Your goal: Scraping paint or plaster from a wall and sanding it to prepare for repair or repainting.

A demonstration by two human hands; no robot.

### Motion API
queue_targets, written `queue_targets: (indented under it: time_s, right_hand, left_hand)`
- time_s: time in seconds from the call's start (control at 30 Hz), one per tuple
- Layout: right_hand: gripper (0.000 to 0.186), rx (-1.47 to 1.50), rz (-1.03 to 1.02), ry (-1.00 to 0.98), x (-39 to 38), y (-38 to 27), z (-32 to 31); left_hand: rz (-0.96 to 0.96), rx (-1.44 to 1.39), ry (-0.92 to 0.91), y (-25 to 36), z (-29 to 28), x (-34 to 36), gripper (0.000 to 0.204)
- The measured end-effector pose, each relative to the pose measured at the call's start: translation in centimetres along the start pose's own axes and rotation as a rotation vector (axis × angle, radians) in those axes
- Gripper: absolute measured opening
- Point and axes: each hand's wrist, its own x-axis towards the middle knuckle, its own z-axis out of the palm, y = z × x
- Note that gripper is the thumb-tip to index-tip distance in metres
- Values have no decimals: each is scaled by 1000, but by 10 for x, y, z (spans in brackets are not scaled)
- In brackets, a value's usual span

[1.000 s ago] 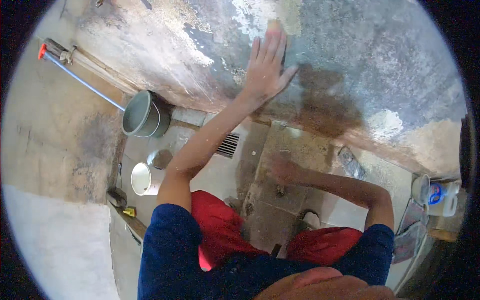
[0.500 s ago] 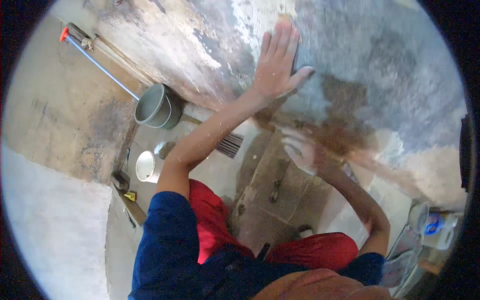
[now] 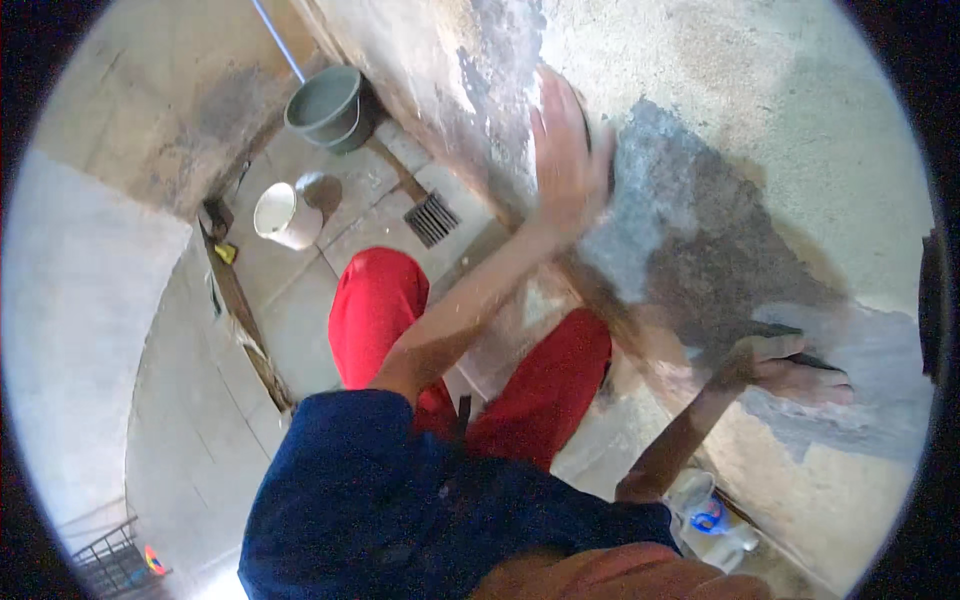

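Note:
My left hand lies against the rough, peeling wall with its fingers stretched up, beside a grey patch. Nothing shows in it. Lower and to the right, my right hand rests on the same wall, fingers extended and thumb apart, over a smooth grey area. Dark strips between its thumb and fingers look like shadow; I make out no tool there. Between the two hands the wall bears a dark, damp-looking patch.
A grey-green bucket with a blue pole stands in the corner. Near it are a white bucket and a stiff brush head on the tiled floor. A clear plastic container sits by the wall at lower right.
My right hand has gone from above the floor near the wall's foot to the wall on the right. My left hand stays on the wall. The view has turned, and my legs have shifted.

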Motion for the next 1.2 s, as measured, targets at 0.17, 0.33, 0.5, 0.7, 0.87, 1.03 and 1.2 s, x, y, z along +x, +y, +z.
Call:
queue_targets:
  time_s: [0.17,0.33,0.5,0.7,0.87,1.03,1.2]
  right_hand:
    - [66,14,104,-31,1,-7,6]
    - [65,-5,94,19,-5,-5,7]
    - [64,-9,86,66,-13,-7,14]
    - [63,-20,54,132,-10,-10,20]
    - [63,15,45,159,-13,-8,19]
    - [63,20,2,121,-17,-12,21]
    - [63,14,16,98,-27,-7,22]
  left_hand:
    - [-296,-117,205,-11,3,36,63]
    - [-186,405,-225,-2,41,-49,67]
    - [-536,-273,112,-47,14,28,69]
    - [-343,-241,-148,-16,23,-50,69]
    - [-914,-419,-161,-35,4,8,53]
    - [-88,276,-131,-11,34,-72,43]
    - [-1110,-1387,-183,-56,-8,11,72]
